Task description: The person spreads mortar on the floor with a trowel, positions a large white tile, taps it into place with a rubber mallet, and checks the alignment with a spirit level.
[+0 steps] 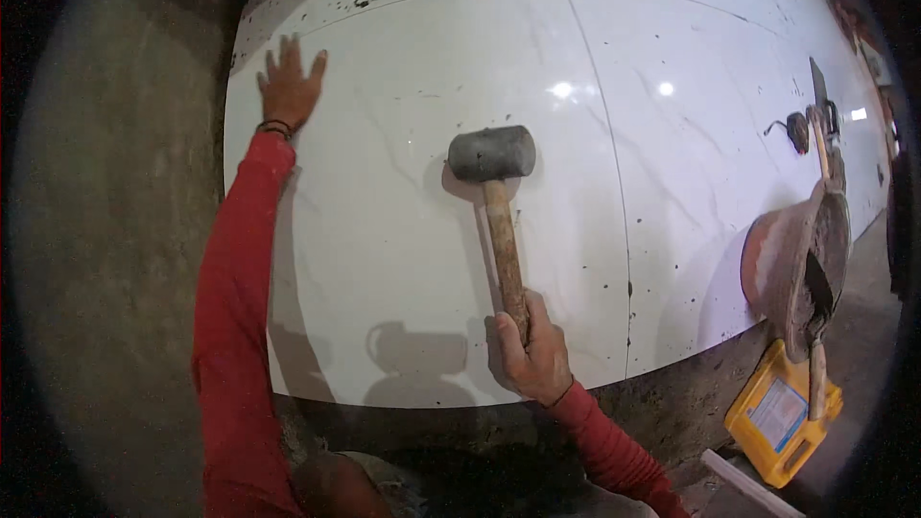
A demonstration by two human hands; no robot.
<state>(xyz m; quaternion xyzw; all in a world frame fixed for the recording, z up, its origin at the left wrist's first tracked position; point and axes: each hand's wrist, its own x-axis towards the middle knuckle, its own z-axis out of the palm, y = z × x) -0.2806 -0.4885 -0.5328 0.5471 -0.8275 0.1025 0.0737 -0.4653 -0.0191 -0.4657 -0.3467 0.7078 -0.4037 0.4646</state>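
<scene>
My right hand (539, 350) is wrapped round the wooden handle of a rubber mallet (491, 154) with a thick dark grey head. The mallet's head is over the middle of a large white marbled tile (384, 230), with its shadow close beside it; whether it touches the surface I cannot tell. Toward the far left edge of that tile, my left hand (290, 88) lies flat with its fingers spread and holds nothing. Thin joint lines run along the tile's far and right sides, with more white tiles beyond them. Small dark crumbs are scattered over the tiles.
A grey wall (125, 182) rises along the left side. At the right, a mortar-stained bucket (777, 259) leans near a yellow jug (779, 414) on the rough ground. A tape measure (797, 132) and a flat-bladed trowel (818, 86) lie on the tiles behind the bucket.
</scene>
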